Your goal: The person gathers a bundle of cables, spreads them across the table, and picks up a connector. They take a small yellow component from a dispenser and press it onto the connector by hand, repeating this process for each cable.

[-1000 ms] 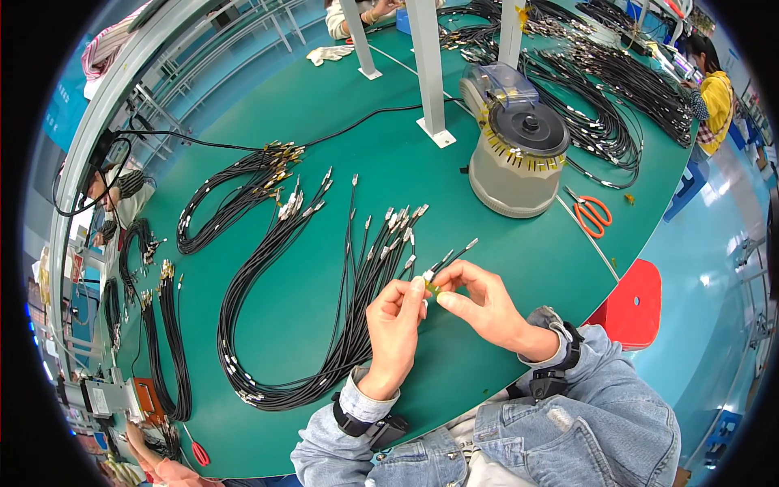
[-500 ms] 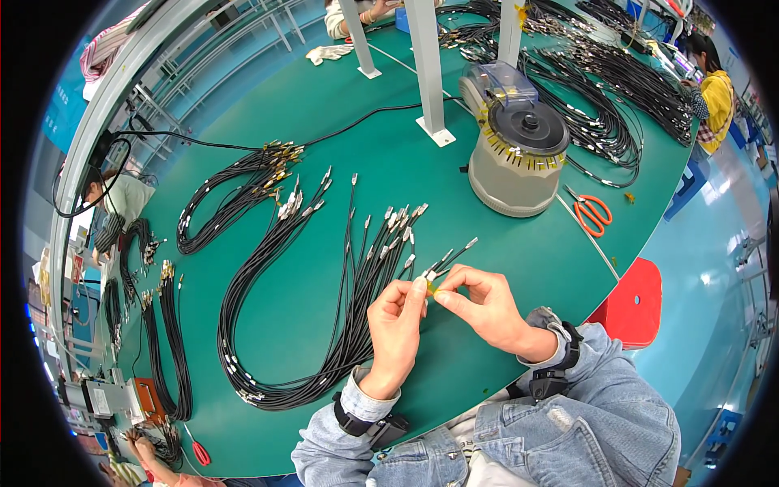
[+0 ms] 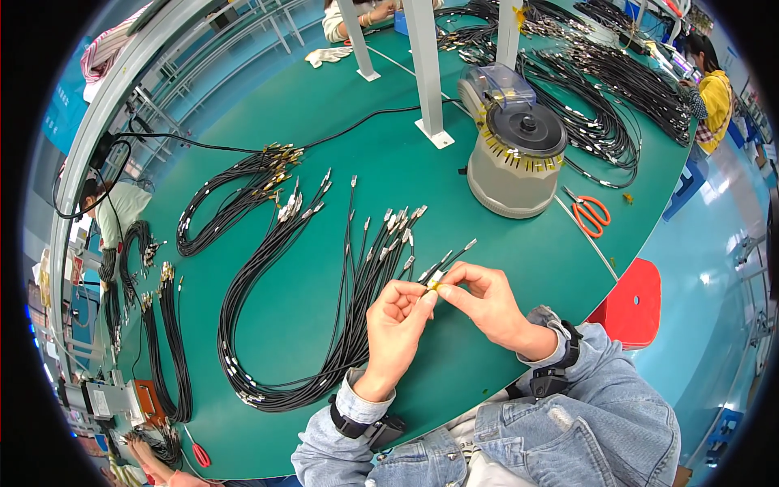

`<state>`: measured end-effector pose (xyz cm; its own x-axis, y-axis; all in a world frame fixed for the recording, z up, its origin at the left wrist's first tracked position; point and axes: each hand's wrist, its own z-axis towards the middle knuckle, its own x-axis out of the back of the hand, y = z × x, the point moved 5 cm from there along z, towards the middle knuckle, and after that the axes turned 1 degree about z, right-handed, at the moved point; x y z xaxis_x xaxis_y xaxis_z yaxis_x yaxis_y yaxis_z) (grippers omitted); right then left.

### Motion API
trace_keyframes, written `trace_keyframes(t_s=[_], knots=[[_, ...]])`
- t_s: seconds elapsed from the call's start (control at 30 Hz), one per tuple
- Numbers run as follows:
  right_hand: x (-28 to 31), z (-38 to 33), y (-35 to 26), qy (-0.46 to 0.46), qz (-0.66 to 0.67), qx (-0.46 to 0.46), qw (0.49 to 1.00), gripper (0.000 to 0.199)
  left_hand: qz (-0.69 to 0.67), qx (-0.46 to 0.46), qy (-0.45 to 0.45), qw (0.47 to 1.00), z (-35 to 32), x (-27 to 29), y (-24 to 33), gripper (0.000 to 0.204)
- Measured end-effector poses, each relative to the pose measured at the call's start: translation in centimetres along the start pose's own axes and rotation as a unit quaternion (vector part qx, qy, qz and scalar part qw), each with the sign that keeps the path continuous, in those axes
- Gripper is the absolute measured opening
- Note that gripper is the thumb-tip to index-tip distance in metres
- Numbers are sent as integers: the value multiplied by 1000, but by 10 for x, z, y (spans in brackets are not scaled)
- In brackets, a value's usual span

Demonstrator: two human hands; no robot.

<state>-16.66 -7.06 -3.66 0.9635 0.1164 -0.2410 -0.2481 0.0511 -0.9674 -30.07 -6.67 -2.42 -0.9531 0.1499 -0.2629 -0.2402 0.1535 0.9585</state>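
Head view: just right of and below the middle of the frame, the two hands meet fingertip to fingertip over a small strip of yellow film (image 3: 433,286) and a white sleeve (image 3: 436,277) at thin black cable ends (image 3: 459,254). These ends lie directly at the fingertips, beyond them toward the top of the frame, and their long axis slants from lower left to upper right, with silver tips at the upper-right end. Neither hand is clearly nearer: the left hand (image 3: 396,326) comes in from the lower left, the right hand (image 3: 487,306) from the lower right.

Both hands are nearly closed in a narrow pinch. The left thumb and index finger bear on the yellow film from the left, its other fingers curled; the right thumb and index finger close on the same spot from the other side. Whether each hand grips the film alone or the cable with it cannot be told, as the fingers hide the contact.

Left of the hands, a large looped cable bundle (image 3: 235,325) lies on the green table (image 3: 527,252), its connector ends fanned toward the upper right. A round tape dispenser (image 3: 510,174) stands above the right hand.
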Motion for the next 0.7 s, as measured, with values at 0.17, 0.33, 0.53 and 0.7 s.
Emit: trace_keyframes(t_s=[0.17,0.33,0.53,0.7], knots=[[0,-1,-1,1,20,-1,1000,7,47,-11,-14,999,-1,2,-4,8],[0,-1,-2,7,8,26,1000,8,74,-43,-9,996,-3,0,-7,11],[1,-1,-3,14,-9,28,999,13,84,-51,2,995,-5,-2,-7,13],[1,-1,-2,8,2,19,1000,9,85,-43,-7,995,-6,-2,-7,14]])
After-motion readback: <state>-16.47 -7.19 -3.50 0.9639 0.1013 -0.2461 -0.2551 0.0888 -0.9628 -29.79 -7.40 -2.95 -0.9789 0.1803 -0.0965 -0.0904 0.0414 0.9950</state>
